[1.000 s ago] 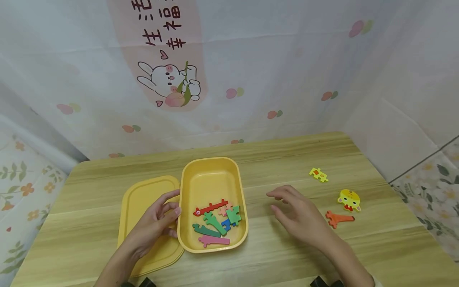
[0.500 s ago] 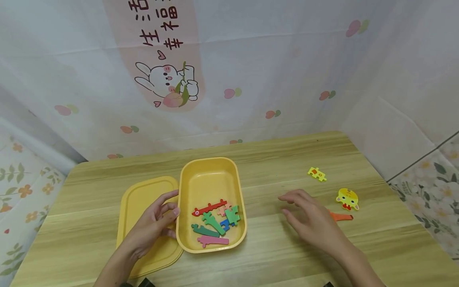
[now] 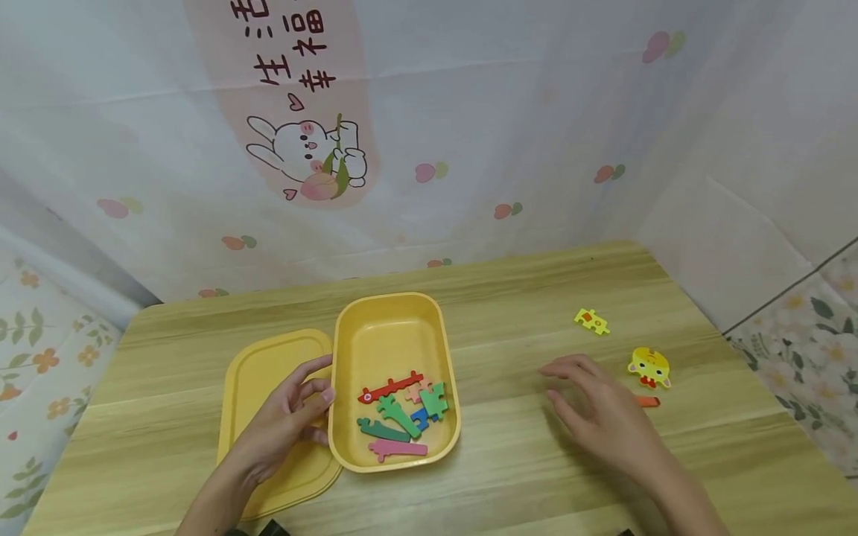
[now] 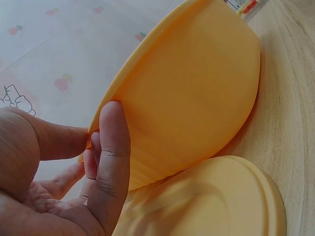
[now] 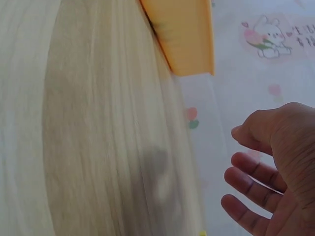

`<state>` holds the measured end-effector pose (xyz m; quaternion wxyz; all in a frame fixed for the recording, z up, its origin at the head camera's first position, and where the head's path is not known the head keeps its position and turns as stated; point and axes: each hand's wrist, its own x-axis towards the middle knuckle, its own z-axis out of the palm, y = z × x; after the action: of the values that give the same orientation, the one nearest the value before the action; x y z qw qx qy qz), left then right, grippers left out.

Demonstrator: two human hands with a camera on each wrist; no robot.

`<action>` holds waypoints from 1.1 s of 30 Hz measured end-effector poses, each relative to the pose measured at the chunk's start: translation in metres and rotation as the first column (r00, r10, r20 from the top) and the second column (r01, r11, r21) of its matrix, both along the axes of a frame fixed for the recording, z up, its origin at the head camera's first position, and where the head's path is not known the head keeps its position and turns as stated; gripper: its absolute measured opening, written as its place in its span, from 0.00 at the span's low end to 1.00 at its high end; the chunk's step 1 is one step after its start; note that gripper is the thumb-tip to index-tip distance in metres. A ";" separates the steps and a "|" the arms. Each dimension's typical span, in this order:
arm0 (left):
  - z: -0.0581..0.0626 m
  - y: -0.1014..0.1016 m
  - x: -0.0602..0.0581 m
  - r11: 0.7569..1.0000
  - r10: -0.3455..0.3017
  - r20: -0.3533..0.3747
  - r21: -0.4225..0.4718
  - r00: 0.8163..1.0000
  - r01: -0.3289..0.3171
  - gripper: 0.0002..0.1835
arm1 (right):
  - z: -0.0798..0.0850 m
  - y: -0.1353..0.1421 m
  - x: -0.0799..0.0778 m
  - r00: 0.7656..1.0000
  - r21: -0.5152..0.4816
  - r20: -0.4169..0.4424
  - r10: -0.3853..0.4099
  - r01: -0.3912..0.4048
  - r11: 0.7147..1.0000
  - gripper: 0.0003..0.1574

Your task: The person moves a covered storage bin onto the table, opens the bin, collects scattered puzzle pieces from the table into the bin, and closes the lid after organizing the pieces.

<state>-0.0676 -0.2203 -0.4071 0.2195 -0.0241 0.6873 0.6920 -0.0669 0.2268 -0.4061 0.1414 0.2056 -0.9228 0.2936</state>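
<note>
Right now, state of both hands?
Left hand: closed, holding the yellow box at its edge.
Right hand: open, relaxed, holding nothing visible.

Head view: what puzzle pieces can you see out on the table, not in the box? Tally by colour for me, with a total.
Yellow: 2, the yellow jigsaw piece and the animal-face piece
Orange: 1, the orange piece, partly hidden behind the right hand
Total: 3 in view; the hand could hide more.
</note>
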 end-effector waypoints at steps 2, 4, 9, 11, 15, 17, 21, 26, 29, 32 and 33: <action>-0.001 0.000 0.000 1.000 0.004 0.001 0.001 1.000 -0.004 0.37 | 0.001 0.003 0.000 1.000 -0.007 -0.015 -0.006 0.006 1.000 0.24; -0.001 -0.001 0.001 1.000 0.006 0.002 0.002 1.000 -0.006 0.37 | 0.001 0.007 0.000 1.000 -0.010 -0.030 -0.006 0.006 1.000 0.23; -0.002 -0.001 0.001 1.000 0.011 0.005 -0.002 1.000 -0.011 0.37 | -0.002 0.015 0.003 0.998 0.017 -0.052 -0.017 0.018 1.000 0.24; -0.002 -0.001 0.001 1.000 0.011 0.005 -0.002 1.000 -0.011 0.37 | -0.003 0.018 0.004 0.998 0.038 -0.056 -0.028 0.030 0.999 0.25; -0.001 0.000 0.001 1.000 0.007 0.008 -0.003 1.000 -0.007 0.37 | -0.005 0.025 0.007 0.998 0.064 -0.054 -0.043 0.047 0.997 0.25; -0.001 0.000 0.000 1.000 0.006 0.009 -0.006 1.000 -0.006 0.37 | -0.007 0.028 0.008 0.998 0.071 -0.040 -0.050 0.053 0.996 0.24; -0.001 0.000 0.000 1.000 0.010 0.013 -0.016 1.000 -0.010 0.36 | -0.010 0.035 0.011 0.998 0.097 -0.029 -0.063 0.066 0.993 0.23; 0.000 0.000 0.000 1.000 0.013 0.017 -0.025 1.000 -0.012 0.36 | -0.015 0.044 0.014 0.995 0.136 -0.070 -0.077 0.086 0.987 0.25; 0.000 0.000 -0.001 1.000 0.012 0.018 -0.027 1.000 -0.012 0.36 | -0.017 0.048 0.016 0.993 0.153 -0.084 -0.088 0.100 0.983 0.26; 0.000 0.000 -0.001 1.000 0.013 0.018 -0.025 1.000 -0.012 0.36 | -0.019 0.051 0.017 0.990 0.163 -0.094 -0.101 0.116 0.980 0.26; 0.000 0.000 -0.001 1.000 0.012 0.019 -0.023 1.000 -0.012 0.36 | -0.020 0.051 0.017 0.989 0.166 -0.100 -0.106 0.121 0.979 0.26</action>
<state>-0.0682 -0.2200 -0.4071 0.2215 -0.0373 0.6931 0.6850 -0.0499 0.2783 -0.4257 0.1812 0.1770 -0.9476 0.1948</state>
